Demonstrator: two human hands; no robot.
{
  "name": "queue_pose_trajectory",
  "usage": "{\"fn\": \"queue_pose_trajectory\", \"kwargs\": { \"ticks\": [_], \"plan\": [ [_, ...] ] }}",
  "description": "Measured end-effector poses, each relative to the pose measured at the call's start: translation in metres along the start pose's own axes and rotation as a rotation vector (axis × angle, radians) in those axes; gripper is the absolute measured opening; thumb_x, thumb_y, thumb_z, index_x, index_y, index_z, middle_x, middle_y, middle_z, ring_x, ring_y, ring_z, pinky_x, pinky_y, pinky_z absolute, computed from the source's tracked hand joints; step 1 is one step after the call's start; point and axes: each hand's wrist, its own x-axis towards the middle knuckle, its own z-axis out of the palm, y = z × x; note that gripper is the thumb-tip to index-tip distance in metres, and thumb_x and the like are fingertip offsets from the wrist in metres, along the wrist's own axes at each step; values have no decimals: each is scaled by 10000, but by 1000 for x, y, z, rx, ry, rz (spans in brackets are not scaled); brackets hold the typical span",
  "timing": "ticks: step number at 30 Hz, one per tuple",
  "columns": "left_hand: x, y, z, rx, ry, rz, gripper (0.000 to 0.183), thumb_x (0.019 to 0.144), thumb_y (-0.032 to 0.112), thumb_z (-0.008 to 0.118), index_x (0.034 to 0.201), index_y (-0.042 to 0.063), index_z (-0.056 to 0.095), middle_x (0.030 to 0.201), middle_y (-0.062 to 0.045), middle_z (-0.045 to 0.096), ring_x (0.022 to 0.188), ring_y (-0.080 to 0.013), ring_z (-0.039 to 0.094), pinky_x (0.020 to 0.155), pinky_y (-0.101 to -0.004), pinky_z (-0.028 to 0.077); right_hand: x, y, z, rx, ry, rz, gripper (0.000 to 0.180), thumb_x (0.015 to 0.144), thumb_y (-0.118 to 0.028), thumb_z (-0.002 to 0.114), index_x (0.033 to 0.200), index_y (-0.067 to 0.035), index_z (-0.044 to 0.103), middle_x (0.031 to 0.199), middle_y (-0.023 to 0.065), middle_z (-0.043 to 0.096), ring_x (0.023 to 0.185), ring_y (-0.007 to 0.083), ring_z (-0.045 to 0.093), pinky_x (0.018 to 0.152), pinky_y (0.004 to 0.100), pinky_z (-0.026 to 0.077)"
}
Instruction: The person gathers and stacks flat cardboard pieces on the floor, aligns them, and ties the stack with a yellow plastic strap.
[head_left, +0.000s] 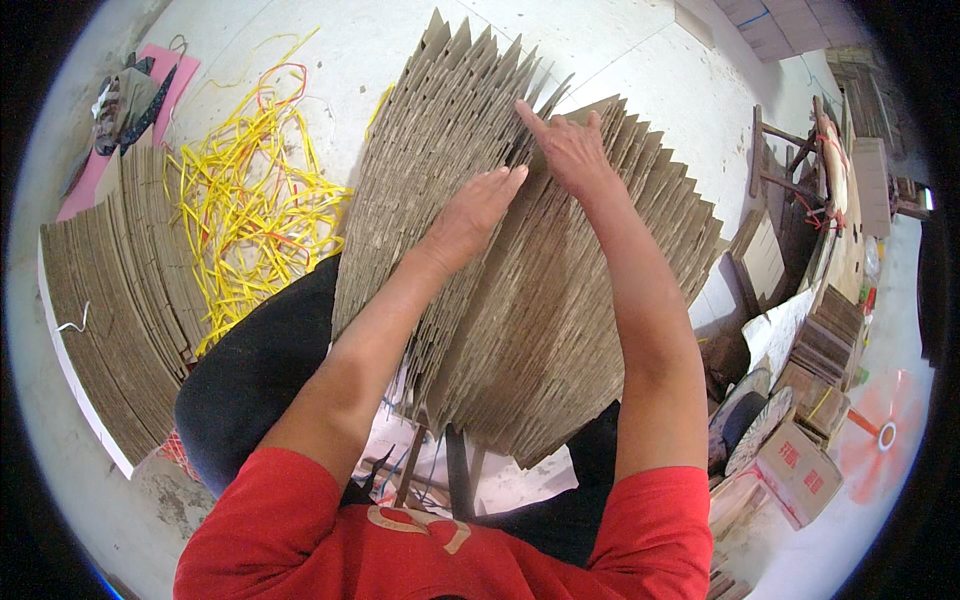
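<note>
A large stack of flat corrugated cardboard sheets stands on edge before me, fanned out with a gap between a left and a right part. My left hand lies flat on the edges of the left part, its fingertips beside the gap. My right hand is at the top of the gap, by the upper end of the right-hand cardboard sheets; its index finger points up and left, the thumb side is raised, and some fingers are curled or hidden. Whether its hidden fingers touch a sheet cannot be told.
Left of my leg lie a tangle of yellow and red plastic strapping and another cardboard stack. At the right are a wooden stool, a cardboard box and an orange fan. A pink sheet lies at the upper left.
</note>
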Motion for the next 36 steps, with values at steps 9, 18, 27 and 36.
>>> {"fn": "queue_pose_trajectory", "kwargs": {
  "ticks": [9,18,27,36],
  "plan": [
    [-8,-9,-2,-29,35,-106,596,776,-62,539,1348,17,389,1327,-163,472,1226,-326,449,1037,-388,361,-5,22,28,-20,310,-130,252,800,18,456,1023,-34,560,1008,120,579,1076,268,518,987,457,330],
    [-7,-9,-12,-46,19,-109,553,774,-84,508,1312,11,424,1304,-160,497,1194,-329,479,1012,-387,386,11,-2,-3,34,102,-5,679,847,51,421,1438,-218,225,870,125,596,845,280,612,997,577,321],
    [-6,-11,-13,-100,22,-105,599,758,-78,547,1333,17,409,1311,-166,490,1204,-324,472,1016,-386,378,26,-13,-2,-51,37,27,669,880,3,452,1437,-307,246,918,75,606,944,246,594,992,603,307],
    [-6,-13,-23,54,136,-111,564,795,-14,554,1334,-3,388,1277,-202,497,1209,-347,456,1003,-416,384,22,-6,2,-61,97,-12,507,833,42,453,1308,-131,410,1004,109,615,994,262,594,963,566,313]
  ]
}}
